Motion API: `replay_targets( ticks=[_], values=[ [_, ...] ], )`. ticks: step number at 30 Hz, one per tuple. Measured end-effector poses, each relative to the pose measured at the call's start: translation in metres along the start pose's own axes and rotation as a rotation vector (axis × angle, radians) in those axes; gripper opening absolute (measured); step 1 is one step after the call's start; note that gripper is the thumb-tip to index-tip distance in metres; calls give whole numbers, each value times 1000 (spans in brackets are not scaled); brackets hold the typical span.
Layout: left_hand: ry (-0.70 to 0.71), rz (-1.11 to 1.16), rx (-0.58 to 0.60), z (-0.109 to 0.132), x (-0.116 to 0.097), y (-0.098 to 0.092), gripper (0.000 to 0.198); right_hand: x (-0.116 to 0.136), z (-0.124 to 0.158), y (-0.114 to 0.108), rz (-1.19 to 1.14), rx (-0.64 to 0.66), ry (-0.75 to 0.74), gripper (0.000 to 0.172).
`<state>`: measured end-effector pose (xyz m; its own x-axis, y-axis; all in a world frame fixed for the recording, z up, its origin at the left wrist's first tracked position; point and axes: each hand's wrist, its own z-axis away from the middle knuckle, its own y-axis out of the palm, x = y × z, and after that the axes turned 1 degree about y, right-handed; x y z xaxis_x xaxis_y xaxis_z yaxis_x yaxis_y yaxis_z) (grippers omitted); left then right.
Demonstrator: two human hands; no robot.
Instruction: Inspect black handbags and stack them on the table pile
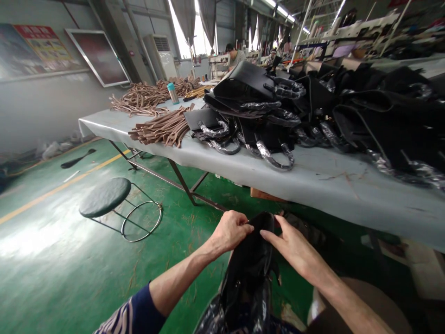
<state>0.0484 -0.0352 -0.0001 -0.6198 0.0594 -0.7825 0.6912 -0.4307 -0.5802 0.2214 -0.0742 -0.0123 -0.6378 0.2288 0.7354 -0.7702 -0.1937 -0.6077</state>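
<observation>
A black handbag [248, 264] lies upright in front of me, low in the view, its upper end pointing toward the table. My left hand [232, 231] is closed on the left side of its upper edge, thumb and bent fingers pinching the material. On the opposite side my right hand [292, 243] grips the rim, with its thumb toward the inside and its fingers around the outside. Shiny clear plastic wrap [260, 304] shows lower on the bag, near my lap. The bag's bottom and the far fingertips are hidden.
A grey-covered table [222, 160] carries piled black handbags [250, 83] with wrapped handles, bundles of brown straps [163, 127] and a blue-topped bottle [173, 94]. A round stool [104, 197] stands on the green floor at left. A person [238, 56] sits far back.
</observation>
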Motion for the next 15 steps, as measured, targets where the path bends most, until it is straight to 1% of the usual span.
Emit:
replay_targets(
  ticks=[3, 8, 12, 15],
  values=[
    [-5, 0, 0, 4, -4, 0, 25, -3, -10, -7, 72, 8, -60, 35],
    [26, 44, 0, 8, -9, 3, 24, 5, -20, -20, 388, -100, -69, 24],
    [54, 71, 26, 11, -9, 4, 24, 14, -22, -26, 465, -86, -164, 28],
    [45, 62, 31, 12, -8, 3, 21, 12, -24, -27, 480, -82, -206, 30]
  ],
)
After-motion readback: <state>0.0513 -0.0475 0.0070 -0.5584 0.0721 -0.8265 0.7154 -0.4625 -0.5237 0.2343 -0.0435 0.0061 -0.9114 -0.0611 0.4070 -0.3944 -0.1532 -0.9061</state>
